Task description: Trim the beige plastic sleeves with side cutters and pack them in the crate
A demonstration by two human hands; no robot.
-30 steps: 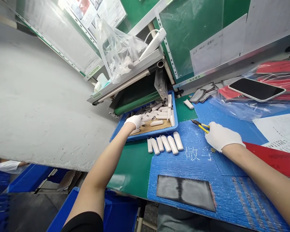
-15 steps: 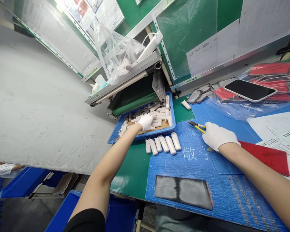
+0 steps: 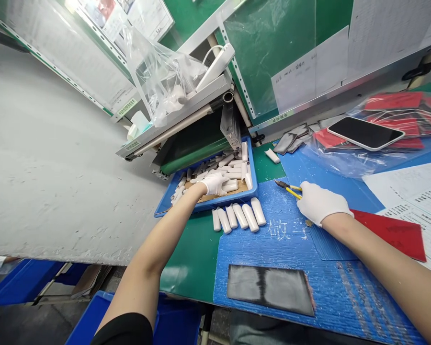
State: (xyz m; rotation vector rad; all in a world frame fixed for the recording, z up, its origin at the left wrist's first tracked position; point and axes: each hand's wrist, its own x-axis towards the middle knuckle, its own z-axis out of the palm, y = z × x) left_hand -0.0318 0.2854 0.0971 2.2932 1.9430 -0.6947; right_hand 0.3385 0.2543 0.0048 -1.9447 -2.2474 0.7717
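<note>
We cannot make out the fingertips of the left hand (image 3: 214,183), in its white fabric glove, because they sink among the loose white tubes (image 3: 230,171) heaped in a shallow blue plastic tray (image 3: 215,203); the hand lies low and half-curled over the heap, touching it, but we cannot tell whether it grips a tube. The machine's dark green belt (image 3: 194,154) cuts off our view of the tray's far end; the tubes there are partly hidden. The right hand (image 3: 321,203), also gloved in white, is closed narrowly around yellow-handled side cutters (image 3: 290,188); its fingers cover the lower handles, and the small dark cutting head points away towards the tray. Six more white tubes (image 3: 237,216) lie side by side on a green bench mat (image 3: 190,258), just beside the tray; a ribbed blue mat (image 3: 330,297) under the right hand carries a dark grey rectangular pad (image 3: 269,290). Further off, a black-screened smartphone (image 3: 365,133) rests on a clear plastic bag (image 3: 339,160) holding red sheets.
</note>
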